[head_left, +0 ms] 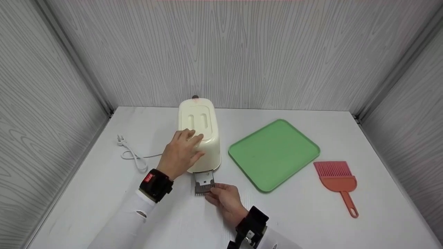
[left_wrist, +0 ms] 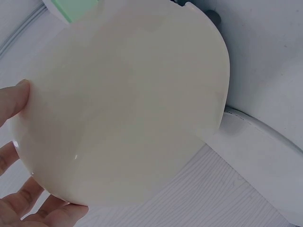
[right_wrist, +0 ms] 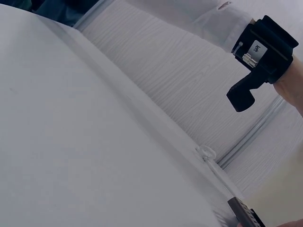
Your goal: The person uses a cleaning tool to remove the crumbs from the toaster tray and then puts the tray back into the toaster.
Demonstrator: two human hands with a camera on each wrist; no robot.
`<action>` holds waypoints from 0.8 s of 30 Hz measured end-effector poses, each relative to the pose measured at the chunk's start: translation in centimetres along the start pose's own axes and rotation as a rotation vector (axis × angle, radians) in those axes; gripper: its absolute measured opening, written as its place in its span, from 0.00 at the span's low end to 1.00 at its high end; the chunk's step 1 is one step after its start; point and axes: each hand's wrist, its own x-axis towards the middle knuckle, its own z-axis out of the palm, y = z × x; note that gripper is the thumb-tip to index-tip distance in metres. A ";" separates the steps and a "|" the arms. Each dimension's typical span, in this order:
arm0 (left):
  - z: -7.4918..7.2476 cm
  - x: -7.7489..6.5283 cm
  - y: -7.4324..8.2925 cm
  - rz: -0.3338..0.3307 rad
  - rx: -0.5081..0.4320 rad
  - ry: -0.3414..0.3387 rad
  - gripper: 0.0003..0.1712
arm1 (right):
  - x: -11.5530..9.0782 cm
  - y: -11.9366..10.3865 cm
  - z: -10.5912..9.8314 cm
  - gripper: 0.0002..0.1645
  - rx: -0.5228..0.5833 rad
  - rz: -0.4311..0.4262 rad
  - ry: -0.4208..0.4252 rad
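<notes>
A cream toaster (head_left: 211, 152) with two long recesses in its top stands near the middle of the table. My left hand (head_left: 180, 152) holds its near end, fingers bent over the top edge; in the left wrist view the thumb and fingertips lie round the rim of the smooth cream end face (left_wrist: 123, 104). From low on that end a crumb tray (head_left: 204, 178) with a grey ridged front sticks out. My right hand (head_left: 226, 200) pinches the tray's front at its right corner. Only a bit of the grey front (right_wrist: 244, 213) shows in the right wrist view.
Right of the toaster lies a green tray (head_left: 275, 155). Farther right is a red dustpan-shaped brush (head_left: 337, 181), handle toward me. A white cord with a plug (head_left: 121, 141) runs left from the toaster. Wood-patterned walls (head_left: 242, 55) enclose the table at the back and sides.
</notes>
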 end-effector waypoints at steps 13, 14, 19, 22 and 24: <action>0.0 0.0 0.0 0.003 0.026 0.006 0.30 | -0.8 0.3 -0.3 0.22 -0.001 0.033 -0.001; 0.0 0.0 0.0 0.002 0.029 0.003 0.30 | -0.9 0.4 -0.3 0.22 0.002 0.031 0.000; 0.0 -0.1 0.0 0.000 0.038 0.000 0.30 | -1.3 0.5 -0.3 0.22 0.015 0.027 0.006; 0.0 -0.1 0.0 0.007 0.050 0.004 0.30 | -1.4 0.6 -0.3 0.22 0.014 0.035 0.008; 0.0 -0.1 0.0 0.011 0.052 0.007 0.30 | -1.5 0.6 -0.4 0.22 0.011 0.037 0.007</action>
